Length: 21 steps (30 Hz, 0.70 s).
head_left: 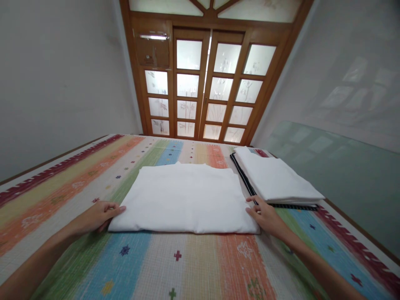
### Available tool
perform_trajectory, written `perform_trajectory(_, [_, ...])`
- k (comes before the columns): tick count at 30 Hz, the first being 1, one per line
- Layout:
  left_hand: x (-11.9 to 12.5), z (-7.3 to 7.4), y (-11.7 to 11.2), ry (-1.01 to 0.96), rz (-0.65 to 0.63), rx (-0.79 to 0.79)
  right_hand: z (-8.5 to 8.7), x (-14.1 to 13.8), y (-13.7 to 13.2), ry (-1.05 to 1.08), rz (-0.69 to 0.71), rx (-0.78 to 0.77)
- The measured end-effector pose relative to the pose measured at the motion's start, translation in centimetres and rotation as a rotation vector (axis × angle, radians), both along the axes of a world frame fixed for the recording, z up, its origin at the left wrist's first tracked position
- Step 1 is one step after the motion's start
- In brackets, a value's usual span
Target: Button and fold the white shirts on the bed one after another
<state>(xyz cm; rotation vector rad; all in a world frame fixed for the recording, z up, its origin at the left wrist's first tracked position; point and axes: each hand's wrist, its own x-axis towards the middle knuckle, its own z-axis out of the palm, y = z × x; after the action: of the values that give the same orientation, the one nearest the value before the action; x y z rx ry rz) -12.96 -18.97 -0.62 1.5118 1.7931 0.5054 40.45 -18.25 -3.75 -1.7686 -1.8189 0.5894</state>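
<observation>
A folded white cloth (184, 196) lies flat on a striped, many-coloured mat (175, 266). My left hand (96, 216) rests on the mat at the cloth's near left corner, its fingertips touching the edge and loosely curled. At the near right corner my right hand (265, 214) touches the cloth's edge with its fingers partly spread. Neither hand grips anything I can make out.
A stack of folded white cloths (275, 177) on something dark-edged lies to the right, near a pale green panel (350, 179) along the wall. Wooden doors with frosted glass panes (206, 87) stand beyond the mat. Grey walls close in on both sides.
</observation>
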Motion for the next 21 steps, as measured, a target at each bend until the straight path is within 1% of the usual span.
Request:
perform_trajectory(3, [-0.1, -0.1, -0.4, -0.007, -0.058, -0.064, 0.0, 0.1, -1.1, 0.108, -0.026, -0.112])
perform_trajectory(5, [0.0, -0.1, -0.6, -0.021, -0.062, -0.083, 0.0, 0.2, -1.7, 0.169, 0.003, -0.177])
perform_trajectory(9, [0.4, -0.3, -1.0, -0.02, -0.072, -0.105, 0.4, 0.1, -2.7, 0.283, 0.071, -0.184])
perform_trajectory(11, [0.6, -0.4, -1.2, -0.02, -0.063, -0.094, 0.7, 0.1, -3.1, 0.326, 0.066, -0.195])
perform_trajectory(13, [0.6, -0.6, -1.3, -0.017, -0.049, -0.097, 0.8, 0.0, -3.3, 0.323, 0.042, -0.205])
perform_trajectory(15, [0.5, -0.9, -1.5, -0.006, -0.035, -0.105, 0.5, 0.1, -3.6, 0.274, 0.025, -0.183])
perform_trajectory(17, [0.2, -1.3, -1.6, 0.002, -0.025, -0.109, 0.0, 0.3, -3.8, 0.204, 0.015, -0.117])
perform_trajectory(19, [0.0, -1.7, -1.7, -0.003, -0.018, -0.089, -0.6, 0.6, -3.9, 0.138, 0.008, -0.042])
perform_trajectory(21, [0.0, -1.9, -1.9, -0.016, -0.008, -0.059, -1.1, 0.9, -4.0, 0.093, 0.007, 0.001])
